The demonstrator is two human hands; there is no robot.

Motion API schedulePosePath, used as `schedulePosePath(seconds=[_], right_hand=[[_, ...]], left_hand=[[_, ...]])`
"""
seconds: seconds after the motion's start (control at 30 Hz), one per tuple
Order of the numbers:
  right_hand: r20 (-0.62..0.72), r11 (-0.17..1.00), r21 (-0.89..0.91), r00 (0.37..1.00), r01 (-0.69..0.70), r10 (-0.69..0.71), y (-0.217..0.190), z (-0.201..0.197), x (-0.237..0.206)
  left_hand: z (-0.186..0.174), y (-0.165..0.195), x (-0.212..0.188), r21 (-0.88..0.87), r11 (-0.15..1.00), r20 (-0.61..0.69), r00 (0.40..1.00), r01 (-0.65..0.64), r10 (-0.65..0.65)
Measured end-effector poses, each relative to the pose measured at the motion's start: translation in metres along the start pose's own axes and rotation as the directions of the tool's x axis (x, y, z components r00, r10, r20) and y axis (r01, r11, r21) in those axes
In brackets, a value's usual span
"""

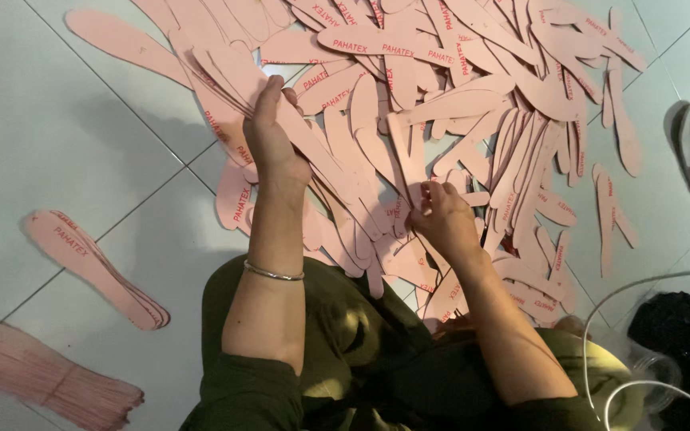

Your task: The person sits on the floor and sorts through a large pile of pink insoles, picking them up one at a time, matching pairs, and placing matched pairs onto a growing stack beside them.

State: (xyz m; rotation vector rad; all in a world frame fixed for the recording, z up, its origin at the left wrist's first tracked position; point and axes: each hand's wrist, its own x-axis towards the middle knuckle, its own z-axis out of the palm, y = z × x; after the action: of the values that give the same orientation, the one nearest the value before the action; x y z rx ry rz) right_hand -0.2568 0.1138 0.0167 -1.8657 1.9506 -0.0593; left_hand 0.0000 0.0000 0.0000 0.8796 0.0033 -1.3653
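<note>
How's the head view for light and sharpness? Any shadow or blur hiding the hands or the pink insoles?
Head view: the left hand and its fanned bundle of insoles throw a soft shadow onto the tiled floor; the right hand over the loose pile is slightly soft; the bundled stack at lower left is blurred; no glare.

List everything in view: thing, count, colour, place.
loose pink insole-shaped board cutouts: too many to count, pink with red print, heaped across the floor ahead
small neat stack of insoles: one, pink, floor at left
bound bundle of insoles: one, darker pink, lower left
tiled floor: pale grey
white cable: one, lower right
black fabric: one, right edge
silver bangle: one, left wrist
left hand: holds a fanned stack of insoles
right hand: fingers on one insole in the heap
</note>
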Motion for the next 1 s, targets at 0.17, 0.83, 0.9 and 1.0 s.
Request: schedulePosePath(seconds=[0.17, 0.83, 0.9, 1.0], right_hand=[[0.268, 0.757, 0.540, 0.928, -0.368, 0.261, 0.165, -0.111, 0.040], [-0.220, 0.884, 0.465, 0.960, -0.051, 0.171, 0.425, -0.186, 0.013], [-0.348, 0.761, 0.618, 0.937, 0.197, 0.039, 0.432, -0.185, 0.012], [-0.325, 0.544, 0.781, 0.943, 0.307, -0.066, 0.438, -0.189, 0.012]], left_hand=[[0.107, -0.121, -0.021, 0.033, 0.999, 0.010, 1.000, -0.010, 0.010], [0.180, -0.341, -0.109, 0.379, 0.923, 0.208, 0.966, 0.063, -0.151], [0.188, -0.362, -0.117, 0.439, 0.896, 0.209, 0.963, 0.061, -0.168], [0.211, -0.403, -0.146, 0.688, 0.719, 0.248, 0.901, 0.095, -0.356]])
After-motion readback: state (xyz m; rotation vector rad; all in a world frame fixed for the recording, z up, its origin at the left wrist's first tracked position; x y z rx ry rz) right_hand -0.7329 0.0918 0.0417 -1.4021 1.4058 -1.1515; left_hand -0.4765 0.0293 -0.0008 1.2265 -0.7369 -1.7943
